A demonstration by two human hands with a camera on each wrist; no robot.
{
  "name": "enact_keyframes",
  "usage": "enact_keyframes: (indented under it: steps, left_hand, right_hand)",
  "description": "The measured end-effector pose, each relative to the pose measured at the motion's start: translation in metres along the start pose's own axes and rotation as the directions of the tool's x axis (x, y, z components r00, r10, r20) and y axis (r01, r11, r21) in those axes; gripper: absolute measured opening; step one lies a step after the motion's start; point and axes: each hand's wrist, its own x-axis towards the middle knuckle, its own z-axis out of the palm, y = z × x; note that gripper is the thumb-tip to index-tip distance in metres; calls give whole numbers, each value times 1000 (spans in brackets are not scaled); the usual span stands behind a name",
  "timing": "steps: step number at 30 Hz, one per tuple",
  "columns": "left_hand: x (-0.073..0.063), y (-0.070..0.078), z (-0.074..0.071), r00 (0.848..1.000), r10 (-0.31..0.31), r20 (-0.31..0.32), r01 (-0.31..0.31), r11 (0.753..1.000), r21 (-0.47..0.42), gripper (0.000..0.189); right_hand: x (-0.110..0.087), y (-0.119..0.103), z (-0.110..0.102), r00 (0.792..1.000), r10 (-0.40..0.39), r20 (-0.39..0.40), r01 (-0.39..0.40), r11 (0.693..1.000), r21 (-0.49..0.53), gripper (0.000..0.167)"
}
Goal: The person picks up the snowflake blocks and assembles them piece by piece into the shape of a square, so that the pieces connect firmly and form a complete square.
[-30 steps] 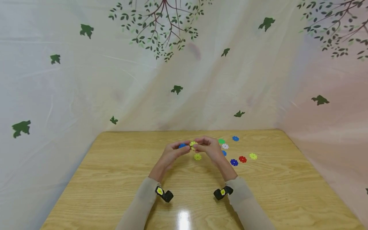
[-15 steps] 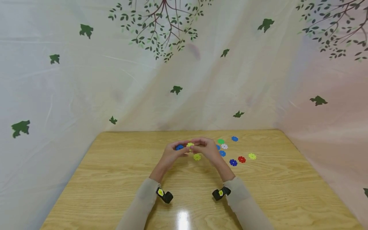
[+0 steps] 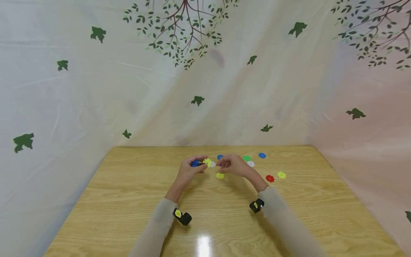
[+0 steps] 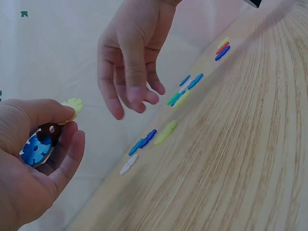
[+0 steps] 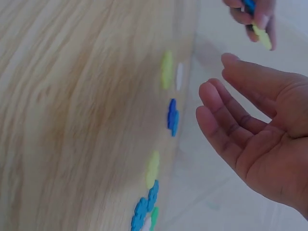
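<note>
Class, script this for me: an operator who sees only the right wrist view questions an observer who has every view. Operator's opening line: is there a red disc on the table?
Observer: Yes; in the head view, a red disc lies on the table, to the right of the right hand.
Operator: Does the left hand hold anything besides the blue disc and yellow disc?
Observer: The left wrist view shows a brown piece between them.
Operator: Anything worn on the sleeves?
Observer: The head view shows a black device on each.

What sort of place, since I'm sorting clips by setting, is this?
Probably an indoor tabletop corner, perhaps for play: a wooden table, a leaf-patterned cloth behind it, and colourful flower-shaped pieces on top.
</note>
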Motion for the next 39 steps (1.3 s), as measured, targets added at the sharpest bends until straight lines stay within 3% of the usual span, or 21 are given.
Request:
enact_keyframes:
  steps: [4,9,17,22,32,39]
  left_hand:
    - [0,0,-1,1000,28,1,-28,1000,12,35]
    - [0,-1,-2,999,41,8,-41,999,7,36]
    - [1,0,-2,998,69,3,-69,997,34,40]
    - [0,-1,-3,999,52,-8,-52,998,44,45]
    - [-2,2,-3,999,34,-6,-33,998,51,47]
    - [-2,1,-2,999,48,-17,-47,997,63,47]
  right_hand:
    - [3,7,0,996,19,84,-12,996,-83,22]
    - [5,13,6,990,42,134,-21,988,-152,23]
    - [7,7,8,986,42,163,-8,978,-207,27]
    - [10,11,12,987,36,159,2,973,-231,25]
    - [9,12,14,993,66,102,-51,988,-146,24]
    - [8,8,10,999,-40,37,40,999,-25,12]
